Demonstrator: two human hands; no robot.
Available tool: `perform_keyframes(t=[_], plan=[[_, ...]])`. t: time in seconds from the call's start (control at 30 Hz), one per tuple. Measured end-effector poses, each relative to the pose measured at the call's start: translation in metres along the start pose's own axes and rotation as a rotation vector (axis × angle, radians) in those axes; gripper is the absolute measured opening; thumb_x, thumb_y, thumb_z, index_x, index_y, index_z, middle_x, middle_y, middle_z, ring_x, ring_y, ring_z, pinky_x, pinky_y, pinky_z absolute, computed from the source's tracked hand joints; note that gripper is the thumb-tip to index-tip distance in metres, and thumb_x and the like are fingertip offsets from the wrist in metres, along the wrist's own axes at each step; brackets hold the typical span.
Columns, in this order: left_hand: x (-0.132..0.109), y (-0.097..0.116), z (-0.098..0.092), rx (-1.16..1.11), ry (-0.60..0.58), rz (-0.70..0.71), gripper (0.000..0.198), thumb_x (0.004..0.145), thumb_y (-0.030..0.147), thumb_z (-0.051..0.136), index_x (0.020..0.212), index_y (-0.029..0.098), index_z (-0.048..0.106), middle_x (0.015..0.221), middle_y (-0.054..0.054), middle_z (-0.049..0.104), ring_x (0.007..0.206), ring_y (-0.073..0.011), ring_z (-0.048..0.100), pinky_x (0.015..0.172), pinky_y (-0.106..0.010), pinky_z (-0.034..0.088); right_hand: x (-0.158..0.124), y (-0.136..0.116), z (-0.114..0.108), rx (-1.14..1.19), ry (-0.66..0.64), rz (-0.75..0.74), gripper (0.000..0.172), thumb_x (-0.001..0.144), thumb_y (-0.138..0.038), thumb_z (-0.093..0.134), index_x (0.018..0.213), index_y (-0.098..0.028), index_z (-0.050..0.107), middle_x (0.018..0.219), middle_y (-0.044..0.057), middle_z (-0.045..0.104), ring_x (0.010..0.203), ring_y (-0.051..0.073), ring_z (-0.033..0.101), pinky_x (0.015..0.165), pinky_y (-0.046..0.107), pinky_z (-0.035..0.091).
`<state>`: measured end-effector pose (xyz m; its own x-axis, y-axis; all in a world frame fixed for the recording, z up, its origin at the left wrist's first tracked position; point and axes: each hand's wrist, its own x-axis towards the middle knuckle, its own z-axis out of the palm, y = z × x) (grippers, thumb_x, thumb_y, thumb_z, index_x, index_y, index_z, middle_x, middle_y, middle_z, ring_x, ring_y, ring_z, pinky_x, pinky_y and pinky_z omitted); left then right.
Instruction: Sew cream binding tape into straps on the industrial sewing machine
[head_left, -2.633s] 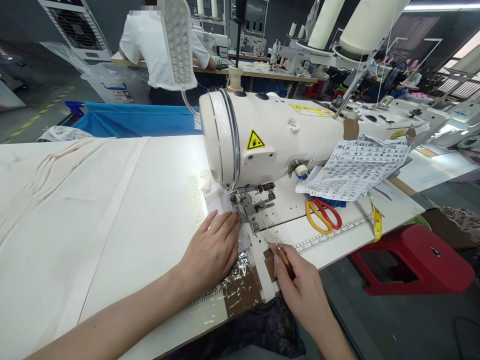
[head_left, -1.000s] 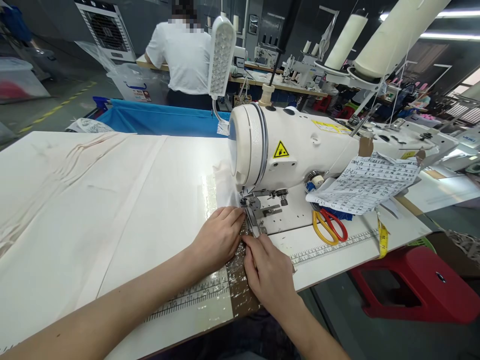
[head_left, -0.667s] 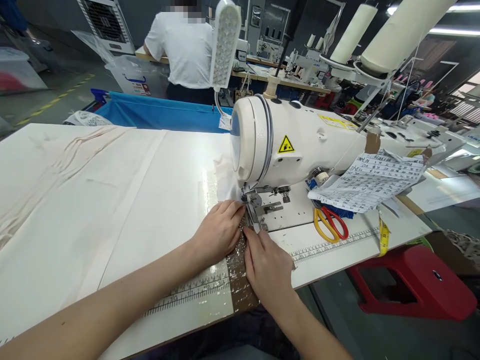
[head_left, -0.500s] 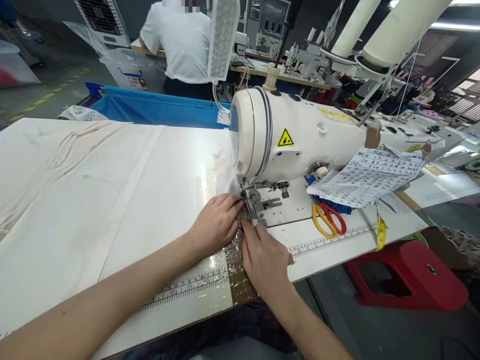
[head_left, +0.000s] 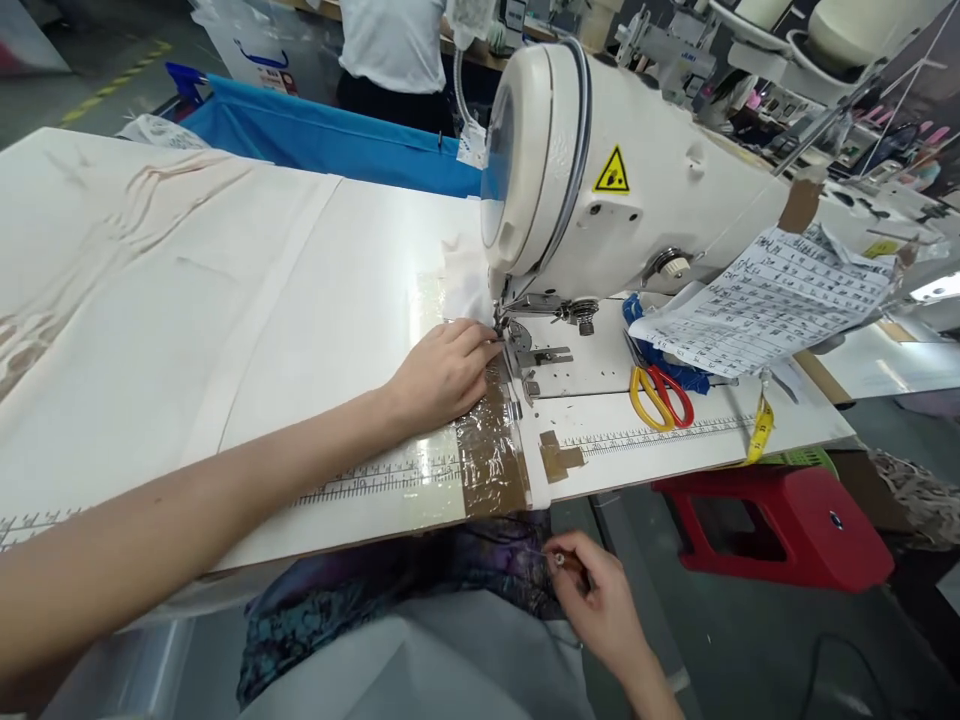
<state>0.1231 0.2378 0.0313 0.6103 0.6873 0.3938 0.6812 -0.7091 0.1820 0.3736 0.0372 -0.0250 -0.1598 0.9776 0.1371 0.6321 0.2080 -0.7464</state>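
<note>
My left hand (head_left: 450, 372) lies beside the presser foot (head_left: 504, 318) of the white sewing machine (head_left: 600, 190). Its fingers are bent and pressed together at the edge of a piece of pale fabric (head_left: 466, 280), which shows just beyond them; the fingertips are partly hidden. Below the table's front edge, over the lap, my right hand (head_left: 596, 600) is closed around a small tool with a round metal rivet (head_left: 559, 560). Most of that tool is hidden in the palm. Between the hands, a narrow white strip (head_left: 534, 460) runs down to the table edge beside brown tape (head_left: 491, 450).
Scissors (head_left: 660, 398) with yellow and red handles lie right of the needle area, near a handwritten sheet (head_left: 772, 300) and a yellow tape measure (head_left: 761, 428). Pale cloth (head_left: 172, 200) spreads over the left table. A red stool (head_left: 780, 530) stands below right; a blue cloth bin (head_left: 322, 130) stands behind.
My right hand has left the presser foot and dropped below the table edge, now with a small tool in it. My left hand stays at the foot. The view has tilted downward.
</note>
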Motion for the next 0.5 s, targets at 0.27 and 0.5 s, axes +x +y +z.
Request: perform_keyframes(t=[0.27,0.5], plan=[[-0.098,0.105,-0.044,-0.28,-0.411,-0.015,0.022,0.093,0.027,0.048,0.081,0.022,0.066,0.075,-0.007,0.063,0.069,-0.0218,0.061,0.065,-0.035,0.053,0.007,0.014,0.032,-0.066,0.156,-0.038,0.022,0.093,-0.019,0.049,0.106,-0.016,0.066,0.081,0.007,0.078,0.064,0.019,0.072,0.059,0.026,0.054],[-0.147,0.14,0.085,-0.62,-0.276,-0.519,0.047,0.084,0.023,0.059,0.131,0.018,0.054,0.131,-0.015,0.062,0.123,-0.0336,0.058,0.103,-0.052,0.049,0.006,0.01,0.045,-0.033,0.207,-0.023,0.016,0.096,-0.026,0.054,0.103,-0.016,0.065,0.063,0.0,0.069,0.052,0.016,0.065,0.051,0.023,0.051]])
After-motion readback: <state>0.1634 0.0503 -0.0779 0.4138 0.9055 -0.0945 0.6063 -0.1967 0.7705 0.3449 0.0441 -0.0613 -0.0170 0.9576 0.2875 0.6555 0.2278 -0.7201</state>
